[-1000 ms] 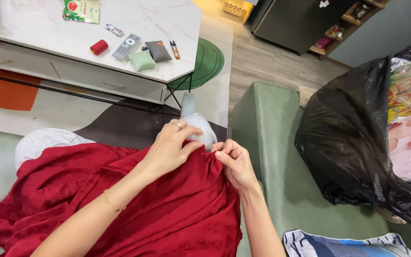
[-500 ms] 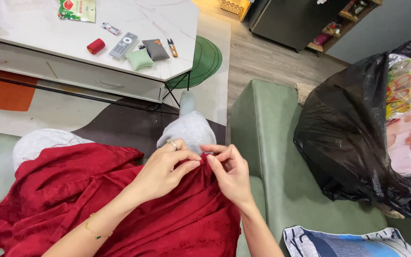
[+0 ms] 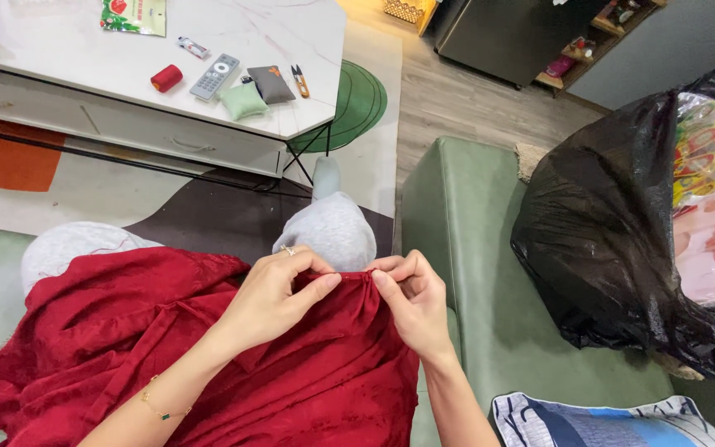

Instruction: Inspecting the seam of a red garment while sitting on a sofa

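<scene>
A dark red satin cloth (image 3: 167,356) lies spread over my lap and grey-clad knees (image 3: 333,228). My left hand (image 3: 279,294), a ring on one finger and a thin bracelet on the wrist, pinches the cloth's upper edge over my right knee. My right hand (image 3: 414,298) pinches the same gathered edge right beside it, the fingertips of both hands almost touching. The fabric bunches into small folds between them.
A green sofa seat (image 3: 473,248) lies to my right with a big black plastic bag (image 3: 622,232) full of packets on it. A white table (image 3: 68,83) ahead bears a red thread spool (image 3: 166,78), a remote control (image 3: 215,76), small pouches and snips (image 3: 300,79). A patterned cushion (image 3: 606,422) is at the bottom right.
Both hands slid down toward me along the cloth's edge, uncovering more of the grey knee. They have drawn together and now pinch the gathered edge side by side.
</scene>
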